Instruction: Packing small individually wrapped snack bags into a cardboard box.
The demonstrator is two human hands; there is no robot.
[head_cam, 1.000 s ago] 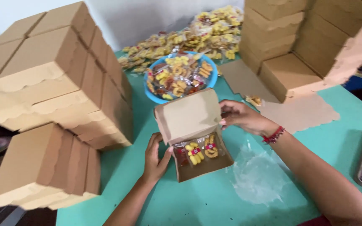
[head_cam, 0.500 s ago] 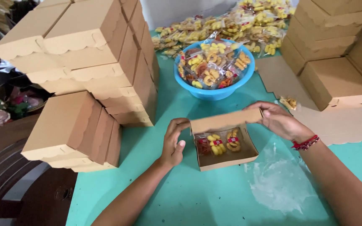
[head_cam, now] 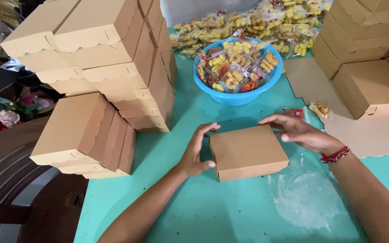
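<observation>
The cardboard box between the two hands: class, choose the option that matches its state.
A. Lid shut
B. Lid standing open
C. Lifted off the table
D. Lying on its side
A: the cardboard box shows an unbroken brown top, flat on the table, contents hidden.

Closed brown cardboard box [head_cam: 248, 152]
It lies flat, lid down, between the fingers [head_cam: 203, 135] of both hands, touching them.

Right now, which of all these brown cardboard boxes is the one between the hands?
The closed box lying alone on the teal table, the left hand at its left edge and the right hand at its far right corner. The others sit in stacks.
</observation>
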